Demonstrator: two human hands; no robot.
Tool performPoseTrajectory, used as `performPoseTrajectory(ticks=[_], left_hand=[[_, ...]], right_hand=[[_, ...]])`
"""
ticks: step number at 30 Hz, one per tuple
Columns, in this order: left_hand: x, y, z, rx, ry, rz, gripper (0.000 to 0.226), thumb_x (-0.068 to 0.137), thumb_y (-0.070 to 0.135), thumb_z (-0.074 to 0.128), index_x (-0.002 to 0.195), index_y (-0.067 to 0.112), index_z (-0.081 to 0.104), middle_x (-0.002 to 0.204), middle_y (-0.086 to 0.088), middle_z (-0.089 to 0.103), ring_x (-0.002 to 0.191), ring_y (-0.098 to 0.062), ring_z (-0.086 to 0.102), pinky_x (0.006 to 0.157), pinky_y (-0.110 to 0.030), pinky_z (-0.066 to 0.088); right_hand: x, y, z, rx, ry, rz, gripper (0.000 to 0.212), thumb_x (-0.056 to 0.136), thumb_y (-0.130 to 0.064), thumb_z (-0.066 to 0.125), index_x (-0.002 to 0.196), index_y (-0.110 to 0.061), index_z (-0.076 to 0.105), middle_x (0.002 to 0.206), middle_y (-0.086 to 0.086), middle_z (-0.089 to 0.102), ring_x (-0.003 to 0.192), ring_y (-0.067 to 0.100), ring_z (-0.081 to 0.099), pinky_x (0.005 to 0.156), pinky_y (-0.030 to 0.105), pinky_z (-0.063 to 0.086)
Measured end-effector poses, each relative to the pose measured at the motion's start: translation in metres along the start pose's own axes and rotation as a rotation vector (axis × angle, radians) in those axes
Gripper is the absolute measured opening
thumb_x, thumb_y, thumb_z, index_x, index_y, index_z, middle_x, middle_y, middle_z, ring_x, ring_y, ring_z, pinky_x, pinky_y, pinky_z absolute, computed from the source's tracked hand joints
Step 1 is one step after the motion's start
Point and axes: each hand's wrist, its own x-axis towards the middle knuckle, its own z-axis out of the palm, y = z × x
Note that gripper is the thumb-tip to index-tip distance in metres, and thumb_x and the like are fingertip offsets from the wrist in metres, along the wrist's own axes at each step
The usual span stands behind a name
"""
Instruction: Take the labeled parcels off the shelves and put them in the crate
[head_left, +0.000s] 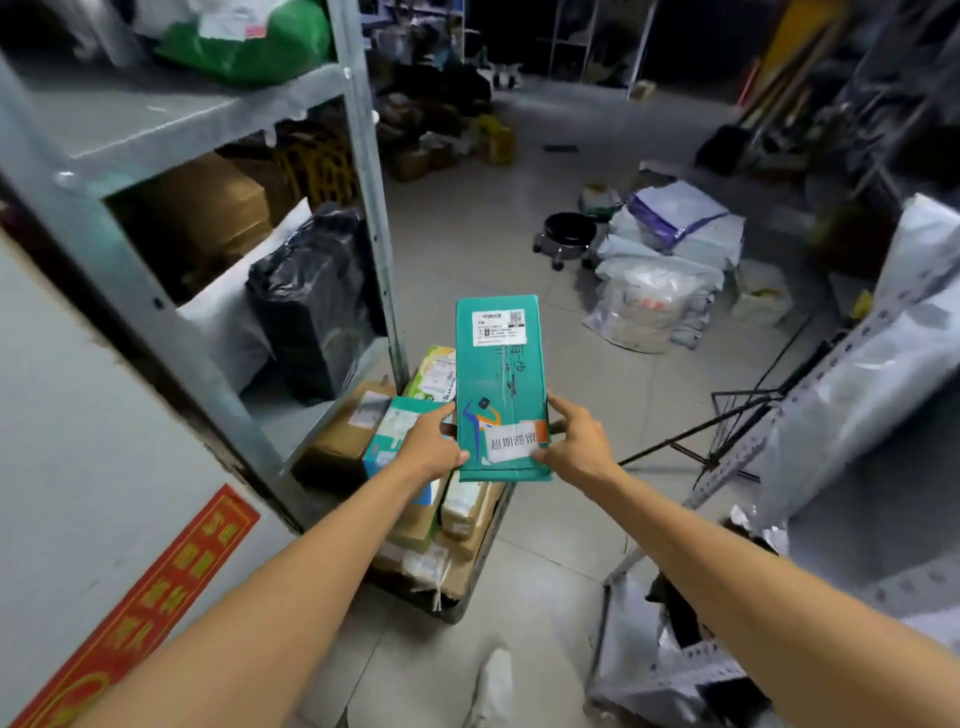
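A long teal parcel (500, 379) with a white shipping label at its far end and a white sticker near me hangs in front of me. My left hand (432, 448) grips its near left edge and my right hand (571, 446) grips its near right edge. Below it stands the dark crate (480, 566) on the floor, filled with several brown and teal labeled boxes. The parcel hovers over the crate's far part.
A grey metal shelf (171, 130) on the left holds a black-wrapped parcel (311, 301), a white bag and cardboard boxes. Grey mailer bags (660, 270) lie piled on the tiled floor ahead. Another rack with grey bags (857, 395) stands at the right. A rolling stool (566, 236) stands beyond.
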Motion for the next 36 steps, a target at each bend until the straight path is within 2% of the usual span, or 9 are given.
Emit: performPoseTrajectory(ticks=[3, 7, 10, 14, 20, 26, 29, 33, 36], left_hand=[[0.046, 0.014, 0.003, -0.029, -0.029, -0.002, 0.065, 0.080, -0.016, 0.059, 0.137, 0.013, 0.049, 0.102, 0.007, 0.063, 0.074, -0.003, 0.058, 0.059, -0.017, 0.049], [0.102, 0.027, 0.004, -0.025, -0.099, -0.023, 0.059, 0.079, -0.017, 0.059, 0.130, 0.012, 0.054, 0.095, 0.004, 0.066, 0.078, -0.002, 0.059, 0.062, -0.020, 0.052], [0.138, 0.030, 0.004, -0.064, -0.149, -0.085, 0.072, 0.079, -0.017, 0.059, 0.141, 0.016, 0.045, 0.095, 0.005, 0.065, 0.085, -0.009, 0.063, 0.069, -0.026, 0.056], [0.188, 0.023, 0.008, -0.112, -0.221, -0.163, 0.083, 0.077, -0.021, 0.055, 0.148, 0.019, 0.035, 0.101, -0.004, 0.066, 0.095, -0.018, 0.065, 0.082, -0.040, 0.057], [0.255, 0.000, 0.009, -0.058, -0.300, -0.169, 0.083, 0.080, -0.017, 0.056, 0.148, 0.024, 0.034, 0.099, 0.002, 0.065, 0.095, -0.016, 0.065, 0.083, -0.038, 0.057], [0.314, -0.026, 0.008, -0.018, -0.268, -0.185, 0.079, 0.080, -0.018, 0.057, 0.145, 0.025, 0.041, 0.090, 0.012, 0.060, 0.082, -0.004, 0.060, 0.055, -0.014, 0.050], [0.343, -0.048, 0.017, 0.001, -0.263, -0.197, 0.080, 0.080, -0.018, 0.058, 0.144, 0.027, 0.042, 0.102, 0.004, 0.063, 0.095, -0.012, 0.063, 0.062, -0.019, 0.054], [0.372, -0.077, 0.035, 0.055, -0.232, -0.214, 0.080, 0.080, -0.016, 0.060, 0.144, 0.027, 0.041, 0.095, 0.010, 0.060, 0.085, -0.004, 0.061, 0.058, -0.017, 0.055], [0.389, -0.096, 0.045, 0.123, -0.226, -0.216, 0.077, 0.080, -0.016, 0.060, 0.143, 0.024, 0.043, 0.103, 0.000, 0.062, 0.094, -0.016, 0.063, 0.078, -0.035, 0.059]], right_hand=[[0.048, -0.001, -0.009, 0.012, 0.016, 0.032, 0.081, 0.083, 0.007, 0.065, 0.149, -0.025, 0.031, 0.089, -0.013, 0.054, 0.076, 0.012, 0.059, 0.049, 0.015, 0.051], [0.097, 0.000, -0.018, -0.007, 0.037, 0.065, 0.082, 0.080, 0.006, 0.067, 0.147, -0.027, 0.035, 0.104, 0.000, 0.063, 0.084, 0.014, 0.061, 0.051, 0.015, 0.050], [0.131, 0.005, -0.016, 0.024, 0.029, 0.142, 0.080, 0.083, 0.005, 0.066, 0.148, -0.025, 0.032, 0.093, -0.006, 0.058, 0.087, 0.018, 0.062, 0.062, 0.026, 0.055], [0.171, 0.012, -0.005, 0.052, 0.039, 0.234, 0.078, 0.085, 0.005, 0.064, 0.150, -0.024, 0.031, 0.102, -0.001, 0.057, 0.093, 0.022, 0.063, 0.073, 0.037, 0.057], [0.223, 0.029, 0.022, 0.088, 0.104, 0.340, 0.079, 0.085, 0.003, 0.066, 0.149, -0.025, 0.030, 0.098, -0.003, 0.057, 0.090, 0.020, 0.062, 0.068, 0.033, 0.056], [0.287, 0.057, 0.058, 0.117, 0.114, 0.387, 0.079, 0.083, 0.004, 0.067, 0.148, -0.024, 0.033, 0.115, 0.005, 0.061, 0.096, 0.023, 0.062, 0.081, 0.045, 0.058], [0.319, 0.079, 0.076, 0.123, 0.113, 0.408, 0.077, 0.082, 0.004, 0.068, 0.147, -0.025, 0.036, 0.119, 0.005, 0.062, 0.091, 0.019, 0.060, 0.078, 0.045, 0.057], [0.350, 0.111, 0.095, 0.116, 0.112, 0.437, 0.073, 0.082, 0.004, 0.068, 0.144, -0.023, 0.040, 0.123, 0.005, 0.062, 0.093, 0.019, 0.061, 0.081, 0.047, 0.056], [0.364, 0.131, 0.107, 0.125, 0.067, 0.485, 0.073, 0.082, 0.008, 0.064, 0.144, -0.022, 0.040, 0.118, 0.005, 0.064, 0.095, 0.022, 0.063, 0.077, 0.042, 0.058]])
